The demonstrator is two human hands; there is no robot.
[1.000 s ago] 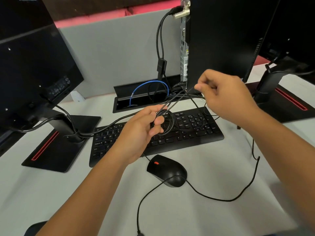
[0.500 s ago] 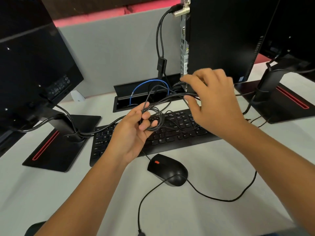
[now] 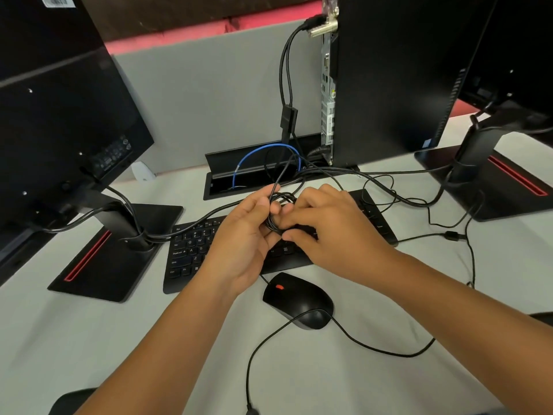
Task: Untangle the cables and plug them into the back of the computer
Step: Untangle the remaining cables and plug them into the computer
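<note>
Grey surface (image 3: 89, 339) with divider panel behind, monitors at 9 and 3 o'clock, computer (image 3: 389, 79) upright at 12–1 o'clock, its rear ports facing left. Right hand (image 3: 332, 235), which a second ago was raised and pulling a strand off toward 1 o'clock, has dropped and closed in on the left hand (image 3: 248, 235); both now meet at centre over the keyboard (image 3: 191, 250). Left fingers curl round the cable tangle (image 3: 279, 202); right fingers pinch into the same knot. Likely reading: pulling wide did not free it, so loops are being picked apart up close; untangling unfinished, nothing newly plugged. Strands run from the knot to 12 o'clock toward the cable tray (image 3: 227, 163) and to 3 o'clock across the surface. Mouse (image 3: 299, 301) sits just below the hands at 6 o'clock, its cord looping right. Open room is mainly at 6–7 o'clock; monitor bases and the computer crowd the other sides, so wide pulls risk snagging.
</note>
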